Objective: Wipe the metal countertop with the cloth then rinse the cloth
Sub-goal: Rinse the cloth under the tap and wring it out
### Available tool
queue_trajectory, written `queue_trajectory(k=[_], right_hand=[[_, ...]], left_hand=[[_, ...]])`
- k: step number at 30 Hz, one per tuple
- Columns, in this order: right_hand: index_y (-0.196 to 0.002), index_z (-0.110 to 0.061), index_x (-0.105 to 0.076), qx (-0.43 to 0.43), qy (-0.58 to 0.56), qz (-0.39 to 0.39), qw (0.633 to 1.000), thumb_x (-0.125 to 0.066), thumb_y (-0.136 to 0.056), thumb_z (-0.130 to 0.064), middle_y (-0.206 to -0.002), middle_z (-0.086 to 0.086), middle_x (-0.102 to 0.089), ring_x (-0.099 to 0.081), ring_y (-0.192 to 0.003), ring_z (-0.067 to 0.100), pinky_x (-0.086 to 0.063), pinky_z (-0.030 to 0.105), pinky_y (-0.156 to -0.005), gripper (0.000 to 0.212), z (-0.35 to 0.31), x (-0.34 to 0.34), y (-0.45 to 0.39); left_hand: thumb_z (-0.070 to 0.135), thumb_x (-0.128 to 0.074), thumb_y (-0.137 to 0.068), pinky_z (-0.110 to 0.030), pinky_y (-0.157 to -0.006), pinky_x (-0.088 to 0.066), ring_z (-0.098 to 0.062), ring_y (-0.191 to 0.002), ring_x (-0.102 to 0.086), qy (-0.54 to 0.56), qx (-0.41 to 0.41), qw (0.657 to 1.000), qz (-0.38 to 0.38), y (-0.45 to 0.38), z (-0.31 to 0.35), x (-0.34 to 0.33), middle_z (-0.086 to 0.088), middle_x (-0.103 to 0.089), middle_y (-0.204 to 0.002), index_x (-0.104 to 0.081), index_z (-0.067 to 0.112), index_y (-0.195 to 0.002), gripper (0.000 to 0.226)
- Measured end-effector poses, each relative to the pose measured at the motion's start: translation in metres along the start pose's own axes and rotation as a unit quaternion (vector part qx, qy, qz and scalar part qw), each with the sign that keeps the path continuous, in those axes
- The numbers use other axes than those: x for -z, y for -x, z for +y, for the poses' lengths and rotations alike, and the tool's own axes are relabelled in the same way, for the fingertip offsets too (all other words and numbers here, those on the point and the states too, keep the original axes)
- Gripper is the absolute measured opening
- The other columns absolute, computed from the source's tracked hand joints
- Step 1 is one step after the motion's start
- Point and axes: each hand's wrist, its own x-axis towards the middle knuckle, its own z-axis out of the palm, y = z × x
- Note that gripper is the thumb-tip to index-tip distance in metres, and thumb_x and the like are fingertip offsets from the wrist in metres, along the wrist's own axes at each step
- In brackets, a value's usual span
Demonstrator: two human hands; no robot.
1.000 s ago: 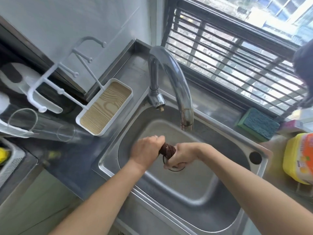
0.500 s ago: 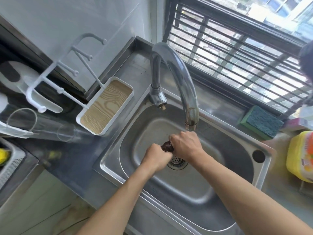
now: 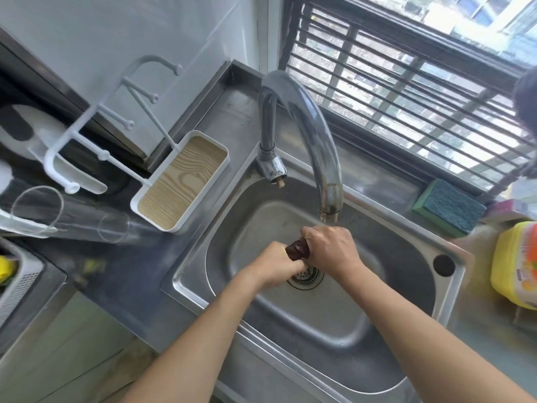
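A dark brown cloth (image 3: 298, 249), twisted into a tight roll, is held over the drain (image 3: 305, 277) of the steel sink (image 3: 377, 324). My left hand (image 3: 273, 267) grips its near end and my right hand (image 3: 329, 250) grips its far end, just below the faucet spout (image 3: 328, 212). Most of the cloth is hidden inside my fists. I see no water running from the faucet. The metal countertop (image 3: 116, 271) runs along the sink's left side.
A white tray with a wood-grain base (image 3: 181, 181) and a white rack (image 3: 96, 132) stand left of the faucet. Clear glasses (image 3: 69, 216) lie further left. A green sponge (image 3: 449, 207) and a yellow container (image 3: 517, 263) sit at the right, under the barred window (image 3: 406, 82).
My hands have twisted the cloth: the right hand rolled over the top toward the faucet, the left dropped lower and nearer. Both moved slightly under the spout.
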Motion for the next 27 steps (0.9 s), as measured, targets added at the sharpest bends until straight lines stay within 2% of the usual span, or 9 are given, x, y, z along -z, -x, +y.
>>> queue_trajectory(k=[3,7,12,15,17,19,21,25,27], right_hand=[[-0.090,-0.021,-0.053,-0.053,-0.083,-0.158,0.982,-0.071,-0.086,-0.043,-0.090,0.000,-0.064,-0.065,-0.086,0.029,-0.039,0.033,-0.063,0.029,-0.003,0.010,-0.007],[-0.100,-0.018,-0.056,-0.091,-0.272,-0.303,0.909,-0.080,-0.079,-0.060,-0.092,-0.004,-0.061,-0.058,-0.083,0.017,-0.042,0.031,-0.066,0.053,0.006,0.037,-0.014],[-0.118,-0.007,-0.074,-0.210,-0.607,-0.419,0.642,-0.073,-0.082,-0.049,-0.118,0.013,-0.075,-0.074,-0.105,0.021,-0.061,0.043,-0.092,0.056,0.032,0.071,-0.016],[-0.139,-0.003,-0.055,-0.119,-0.687,-0.536,0.476,-0.068,-0.094,-0.034,-0.140,0.034,-0.055,-0.060,-0.126,0.043,-0.057,0.054,-0.093,0.056,0.029,0.060,-0.015],[-0.137,-0.006,-0.049,-0.102,-0.689,-0.579,0.425,-0.057,-0.101,-0.019,-0.137,0.038,-0.055,-0.064,-0.121,0.042,-0.061,0.045,-0.086,0.039,0.019,0.050,-0.014],[-0.112,-0.010,-0.058,-0.126,-0.642,-0.591,0.472,-0.059,-0.096,-0.014,-0.100,0.019,-0.073,-0.073,-0.071,0.020,-0.054,0.022,-0.052,0.017,0.001,0.044,-0.013],[-0.083,-0.019,-0.060,-0.135,-0.556,-0.589,0.570,-0.071,-0.085,-0.026,-0.068,0.003,-0.056,-0.047,-0.045,0.013,-0.029,0.022,-0.039,0.013,-0.015,0.037,-0.013],[-0.070,-0.021,-0.060,-0.088,-0.207,-0.486,0.845,-0.081,-0.076,-0.051,-0.068,0.002,-0.061,-0.054,-0.060,0.025,-0.045,0.031,-0.062,0.037,-0.036,0.024,-0.023],[-0.087,-0.023,-0.066,-0.049,-0.078,-0.384,0.919,-0.074,-0.082,-0.045,-0.082,0.002,-0.066,-0.061,-0.074,0.028,-0.049,0.031,-0.068,0.024,-0.043,0.022,-0.025]], left_hand=[[0.024,-0.066,-0.084,-0.037,-0.071,-0.042,-0.036,-0.098,-0.062,-0.257,-0.082,0.948,0.169,-0.010,-0.003,0.003,-0.013,-0.065,-0.104,-0.052,0.016,-0.106,0.027],[0.023,-0.068,-0.079,-0.044,-0.093,-0.037,-0.033,-0.120,-0.040,-0.368,-0.170,0.891,0.203,-0.019,-0.017,0.008,-0.011,-0.040,-0.129,-0.037,0.012,-0.125,0.056],[0.005,-0.067,-0.063,-0.042,-0.082,-0.041,-0.031,-0.098,-0.046,-0.320,-0.369,0.813,0.316,-0.021,-0.031,0.013,-0.008,-0.041,-0.115,-0.039,0.016,-0.119,0.063],[0.010,-0.064,-0.073,-0.039,-0.083,-0.035,-0.028,-0.098,-0.043,-0.300,-0.456,0.740,0.393,-0.016,-0.026,0.010,-0.007,-0.040,-0.116,-0.044,0.016,-0.117,0.048],[0.011,-0.057,-0.082,-0.038,-0.081,-0.036,-0.026,-0.097,-0.045,-0.319,-0.470,0.707,0.421,-0.016,-0.024,0.010,-0.006,-0.043,-0.113,-0.047,0.018,-0.114,0.034],[0.010,-0.061,-0.084,-0.039,-0.071,-0.040,-0.026,-0.087,-0.050,-0.360,-0.442,0.698,0.433,-0.016,-0.027,0.013,-0.005,-0.051,-0.098,-0.053,0.020,-0.101,0.021],[0.008,-0.069,-0.081,-0.040,-0.057,-0.043,-0.026,-0.071,-0.053,-0.397,-0.363,0.728,0.425,-0.016,-0.032,0.014,-0.003,-0.052,-0.079,-0.053,0.020,-0.084,0.020],[0.013,-0.061,-0.087,-0.037,-0.062,-0.050,-0.032,-0.083,-0.070,-0.430,-0.151,0.853,0.254,-0.003,-0.030,0.008,-0.006,-0.068,-0.090,-0.058,0.018,-0.099,0.013],[0.016,-0.057,-0.091,-0.037,-0.070,-0.053,-0.033,-0.092,-0.070,-0.415,-0.121,0.871,0.233,-0.001,-0.028,0.007,-0.008,-0.071,-0.099,-0.062,0.017,-0.105,0.015]])
